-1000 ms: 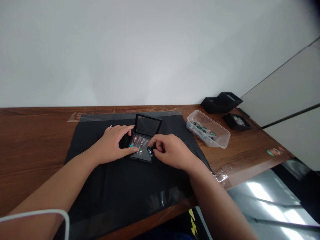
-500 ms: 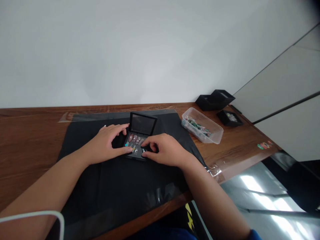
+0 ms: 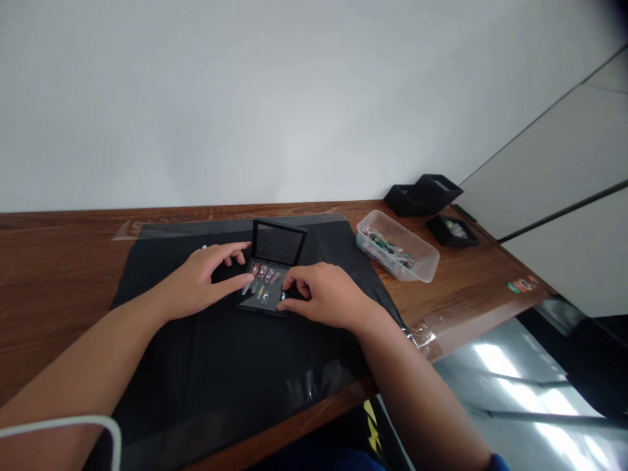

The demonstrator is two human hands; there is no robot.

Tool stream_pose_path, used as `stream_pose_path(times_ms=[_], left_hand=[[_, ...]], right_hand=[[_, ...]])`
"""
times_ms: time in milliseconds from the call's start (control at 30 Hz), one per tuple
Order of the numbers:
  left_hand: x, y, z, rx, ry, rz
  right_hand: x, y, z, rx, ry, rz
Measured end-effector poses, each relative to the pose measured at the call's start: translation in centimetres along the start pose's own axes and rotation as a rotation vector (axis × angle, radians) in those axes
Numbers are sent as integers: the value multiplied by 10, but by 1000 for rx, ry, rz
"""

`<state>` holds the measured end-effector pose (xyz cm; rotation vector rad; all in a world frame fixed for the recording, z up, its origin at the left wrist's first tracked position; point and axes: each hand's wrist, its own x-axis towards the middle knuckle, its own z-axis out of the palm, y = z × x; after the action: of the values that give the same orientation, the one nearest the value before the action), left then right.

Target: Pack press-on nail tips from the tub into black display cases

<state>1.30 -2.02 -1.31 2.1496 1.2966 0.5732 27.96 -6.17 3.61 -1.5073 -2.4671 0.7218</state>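
Observation:
A small black case (image 3: 275,243) stands open on a black mat (image 3: 235,366), its lid upright and its tray holding several small coloured pieces, pink and green among them. My left hand (image 3: 203,281) rests against the case's left side, fingers stretched out, thumb and forefinger touching its edge. My right hand (image 3: 324,294) lies at the case's right front corner with its fingers curled and pressed onto the tray; what is under the fingertips is too small to name.
A clear plastic tub (image 3: 397,246) of small coloured pieces sits on the wooden table (image 3: 63,261) to the right. Behind it stand black open boxes (image 3: 422,193) and a small black tray (image 3: 451,230). The table's right edge drops to a shiny floor.
The case has shifted slightly left and nearer between my hands. My right hand's fingers have moved from the tray's right edge down onto its front corner. My left forefinger slid up along the left edge.

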Motion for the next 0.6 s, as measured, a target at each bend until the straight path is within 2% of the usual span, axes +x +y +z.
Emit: stream_pose_path(times_ms=[233, 600], left_hand=[[-1, -2, 1, 49, -7, 45], [-1, -4, -1, 56, -43, 46]], right_hand=[[1, -1, 5, -58, 74, 21], [0, -1, 5, -59, 91, -2]])
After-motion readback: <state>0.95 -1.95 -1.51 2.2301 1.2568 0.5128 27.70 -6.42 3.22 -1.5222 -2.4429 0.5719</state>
